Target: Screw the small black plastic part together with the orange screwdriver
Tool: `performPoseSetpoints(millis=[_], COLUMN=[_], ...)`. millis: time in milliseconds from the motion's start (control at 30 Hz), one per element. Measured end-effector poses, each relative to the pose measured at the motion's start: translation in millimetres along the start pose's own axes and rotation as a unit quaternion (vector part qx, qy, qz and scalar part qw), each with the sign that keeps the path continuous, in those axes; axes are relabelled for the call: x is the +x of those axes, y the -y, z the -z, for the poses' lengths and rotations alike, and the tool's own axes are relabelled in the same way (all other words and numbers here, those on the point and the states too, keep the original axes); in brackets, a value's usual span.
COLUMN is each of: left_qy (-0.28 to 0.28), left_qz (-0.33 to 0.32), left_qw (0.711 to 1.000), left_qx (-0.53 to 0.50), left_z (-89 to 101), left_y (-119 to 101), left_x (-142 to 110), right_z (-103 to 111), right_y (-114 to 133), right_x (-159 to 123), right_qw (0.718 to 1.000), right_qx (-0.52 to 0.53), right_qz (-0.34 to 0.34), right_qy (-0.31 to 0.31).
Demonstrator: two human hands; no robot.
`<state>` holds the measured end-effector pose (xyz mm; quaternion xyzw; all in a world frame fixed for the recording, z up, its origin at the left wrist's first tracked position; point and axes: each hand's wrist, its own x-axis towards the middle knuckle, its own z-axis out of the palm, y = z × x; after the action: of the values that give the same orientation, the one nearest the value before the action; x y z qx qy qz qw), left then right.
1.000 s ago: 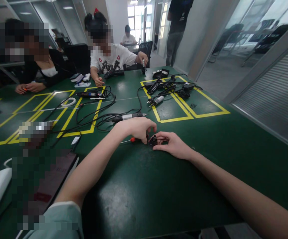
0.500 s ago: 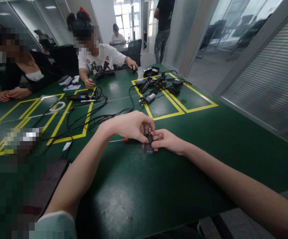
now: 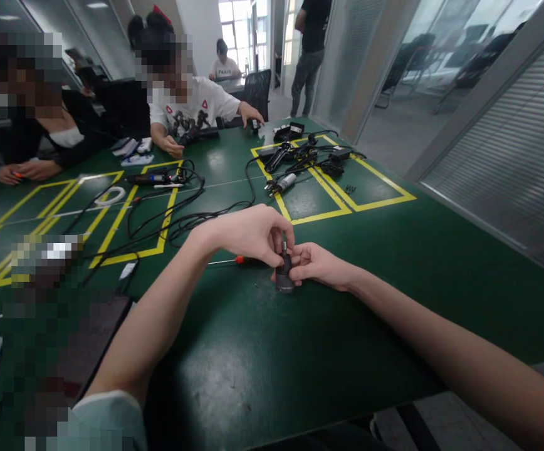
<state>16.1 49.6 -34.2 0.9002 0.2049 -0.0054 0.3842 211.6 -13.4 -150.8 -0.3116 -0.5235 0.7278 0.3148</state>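
A dark grey part with a wide round base, a narrower neck and a bright metal pin on top stands upright at the green table. My left hand arches over it from the left, thumb and fingers closed around its upper end. From the right, my right hand pinches its neck and side. Fingers of both hands hide much of the neck. Just left of the part lies a screwdriver with an orange-red end and thin metal shaft, partly behind my left wrist.
Black cables trail across the table beyond my hands. Power tool parts lie inside yellow tape outlines at the far right. A white ring and a black tool are at the left. Two co-workers sit across the table.
Both hands keep their hold on the dark part, with hardly any shift of the fingers. The view has moved slightly. A co-worker's hand across the table has lifted a little off a small black item.
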Motion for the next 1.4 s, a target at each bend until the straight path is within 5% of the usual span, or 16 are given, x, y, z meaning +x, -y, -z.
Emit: performPoseSetpoints(millis=[233, 500, 867, 1067, 1233, 1333, 1400], left_qy=[0.035, 0.022, 0.115, 0.121, 0.02, -0.107, -0.209], left_qz=[0.051, 0.228, 0.288, 0.282, 0.204, 0.09, 0.006], left_qw=[0.998, 0.951, 0.921, 0.922, 0.97, 0.99, 0.977], left_qx=[0.023, 0.209, 0.236, 0.234, 0.127, 0.017, -0.046], left_z=[4.5, 19.3, -8.5, -5.7, 28.3, 46.9, 52.1], left_y=[-0.4, 9.3, 16.1, 22.9, 19.6, 9.1, -0.1], left_x=[-3.1, -9.1, 16.5, 17.6, -15.0, -43.7, -58.9], right_z=[5.6, 9.9, 3.5, 2.5, 1.0, -3.8, -7.0], right_y=[-1.4, -6.0, -8.1, -4.6, -10.6, -15.9, -18.1], right_x=[2.1, 2.4, -1.6, -3.9, -1.1, 2.3, 4.1], right_qw=[0.996, 0.959, 0.909, 0.922, 0.907, 0.885, 0.867], right_qx=[-0.048, -0.209, -0.371, -0.359, -0.384, -0.421, -0.45], right_qz=[0.01, 0.083, 0.133, 0.125, 0.146, 0.167, 0.179], right_qy=[-0.072, -0.17, -0.135, -0.074, -0.089, -0.108, -0.121])
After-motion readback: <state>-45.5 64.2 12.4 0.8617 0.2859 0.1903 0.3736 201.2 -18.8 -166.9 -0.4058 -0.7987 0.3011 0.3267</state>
